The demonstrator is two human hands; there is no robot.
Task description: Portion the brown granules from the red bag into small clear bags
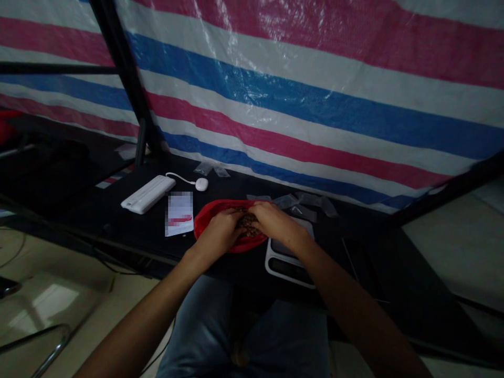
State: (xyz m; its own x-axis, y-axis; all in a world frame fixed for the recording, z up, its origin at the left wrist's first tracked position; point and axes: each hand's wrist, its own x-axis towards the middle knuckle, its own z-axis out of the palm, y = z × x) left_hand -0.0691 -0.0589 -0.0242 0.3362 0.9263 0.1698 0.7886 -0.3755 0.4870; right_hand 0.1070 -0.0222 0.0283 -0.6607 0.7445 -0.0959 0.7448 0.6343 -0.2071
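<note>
Red pouch, left hand and right hand gripping it, scale just beside

Striped woven plastic tarp in pink, white and blue hangs behind as a backdrop, with black metal frame poles in front of it. Black-topped table below. On it: flat white rectangular power bank, thin white cable running to a small round white puck, white paper card with red print, partly blurred, just right of the power bank. Small clear plastic bags lie by the tarp. White-framed digital scale at table front. Beige tile floor lower left, curved chrome tube over it.
</note>
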